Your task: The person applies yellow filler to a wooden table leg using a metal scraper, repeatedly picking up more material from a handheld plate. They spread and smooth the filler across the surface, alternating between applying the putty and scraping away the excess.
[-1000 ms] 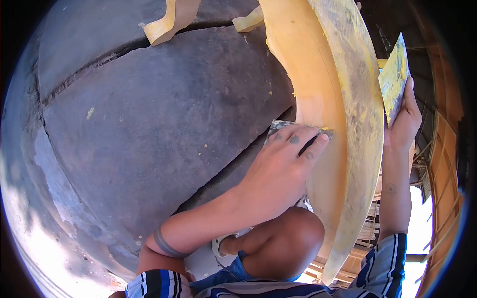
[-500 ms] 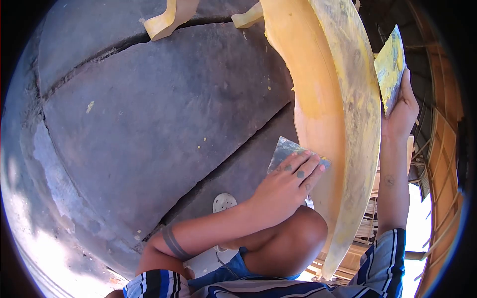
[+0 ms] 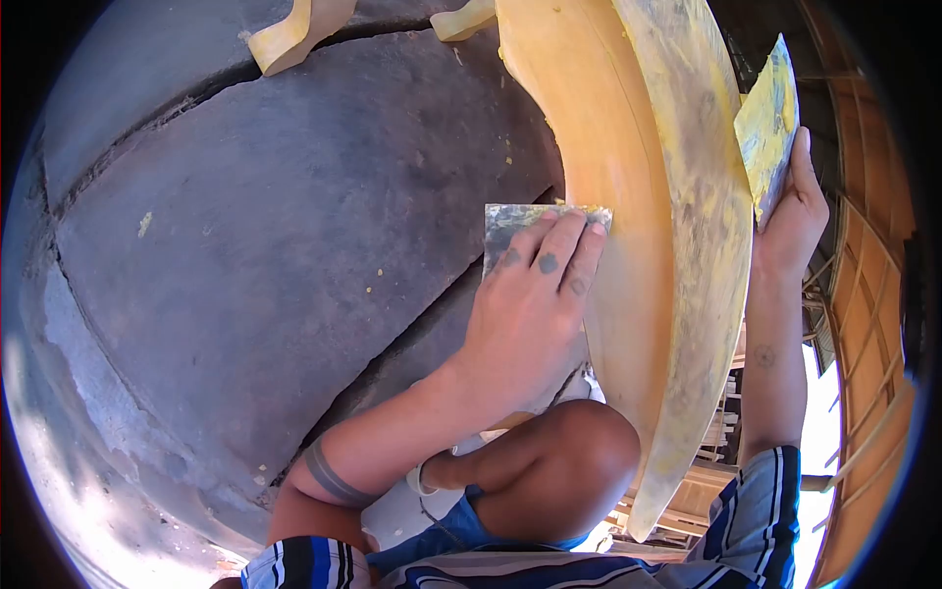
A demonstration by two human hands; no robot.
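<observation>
Closest to me, a bent bare knee point(image 3: 569, 461) sits above blue shorts, with a blue-and-white striped sleeve point(image 3: 756, 510) at the lower right. Just past the knee, the left hand point(image 3: 525, 314) lies flat with its fingers stretched out together, pinning a thin metal scraper point(image 3: 510, 221) under the fingertips. The scraper is a dull grey rectangle, and its top edge meets the inner face of the curved panel point(image 3: 608, 147). That panel is a long, arched shell standing on edge beside the knee and rising to the top of my view. Its inner side is smooth and warm yellow, while its outer rim is mottled grey and yellow with a rough, chalky look.

On the far side of the rim, the right hand point(image 3: 790, 221) has its fingers closed around the lower end of a putty-smeared blade point(image 3: 765, 123), a flat plate caked in yellow.

Beyond is a grey concrete floor point(image 3: 275, 226), matte and split by long cracks, with yellow crumbs scattered on it. Two pale yellow offcuts point(image 3: 285, 34) lie at the top, and wooden slats point(image 3: 863, 324) stand at the right.
</observation>
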